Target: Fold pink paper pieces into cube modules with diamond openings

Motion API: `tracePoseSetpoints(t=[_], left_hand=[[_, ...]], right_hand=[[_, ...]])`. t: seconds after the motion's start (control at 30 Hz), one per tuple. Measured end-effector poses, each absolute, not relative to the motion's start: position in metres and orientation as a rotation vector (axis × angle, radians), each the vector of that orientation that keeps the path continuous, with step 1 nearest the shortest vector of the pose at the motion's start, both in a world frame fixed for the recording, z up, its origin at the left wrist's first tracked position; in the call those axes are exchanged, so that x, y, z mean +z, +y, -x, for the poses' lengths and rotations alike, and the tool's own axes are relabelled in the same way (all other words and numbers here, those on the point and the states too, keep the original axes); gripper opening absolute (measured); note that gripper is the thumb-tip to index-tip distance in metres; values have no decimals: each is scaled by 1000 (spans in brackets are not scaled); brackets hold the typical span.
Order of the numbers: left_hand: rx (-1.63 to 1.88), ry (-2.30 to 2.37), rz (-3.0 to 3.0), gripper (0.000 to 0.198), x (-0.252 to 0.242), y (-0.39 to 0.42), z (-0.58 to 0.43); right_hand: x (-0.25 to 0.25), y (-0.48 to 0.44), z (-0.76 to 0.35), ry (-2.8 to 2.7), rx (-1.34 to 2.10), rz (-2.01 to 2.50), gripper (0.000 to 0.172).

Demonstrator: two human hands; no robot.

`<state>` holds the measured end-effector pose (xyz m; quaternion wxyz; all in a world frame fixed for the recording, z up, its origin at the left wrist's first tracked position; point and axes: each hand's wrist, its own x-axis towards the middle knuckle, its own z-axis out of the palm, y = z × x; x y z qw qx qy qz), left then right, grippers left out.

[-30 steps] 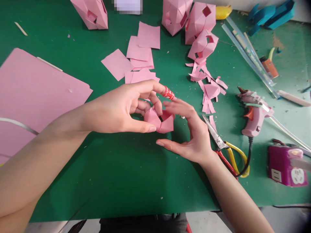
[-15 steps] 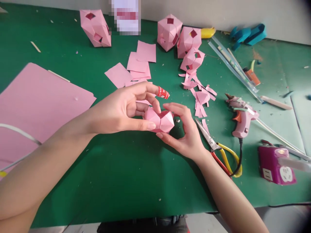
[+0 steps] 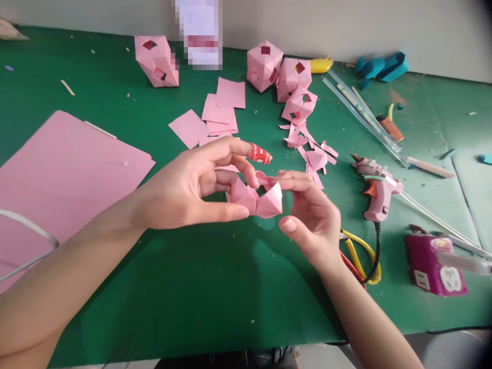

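A small folded pink paper shape (image 3: 257, 197), faceted with an opening in its middle, is held above the green table. My left hand (image 3: 192, 189) pinches its left side, thumb in front and fingers behind. One finger of that hand wears a red patterned wrap (image 3: 260, 153). At the right side of the shape is my right hand (image 3: 313, 215), thumb spread away from the paper. Its bent fingertips reach the far right edge, and their exact contact is partly hidden.
Finished-looking pink paper polyhedra (image 3: 264, 66) stand along the back. Pink paper squares (image 3: 189, 128) and cut scraps (image 3: 317, 159) lie nearer. Large pink sheets (image 3: 77, 169) cover the left. At right are a glue gun (image 3: 378, 187), scissors (image 3: 361, 251) and a purple power block (image 3: 434, 264).
My right thumb has come off the front of the paper shape and the hand has shifted right. The shape has turned, showing its opening more. The camera view has tilted slightly up.
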<state>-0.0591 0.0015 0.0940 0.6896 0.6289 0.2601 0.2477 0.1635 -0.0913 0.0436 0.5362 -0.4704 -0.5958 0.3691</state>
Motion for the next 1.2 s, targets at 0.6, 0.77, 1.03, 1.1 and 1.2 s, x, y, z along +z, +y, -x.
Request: tracePoseSetpoints(t=[0.6, 0.77, 1.03, 1.1, 1.2], left_hand=[[500, 476, -1425, 79, 96, 2, 67], [515, 461, -1432, 71, 98, -2, 62], [487, 471, -1374, 67, 94, -7, 60], [475, 484, -1369, 66, 94, -7, 60], [498, 474, -1382, 65, 96, -6, 60]], right_hand=[[52, -88, -165, -979, 1654, 757, 39], [51, -90, -160, -931, 1718, 670, 36], [49, -93, -159, -1023, 1660, 740, 34], [49, -93, -159, -1040, 1638, 751, 33], [48, -92, -162, -1052, 1591, 768, 31]])
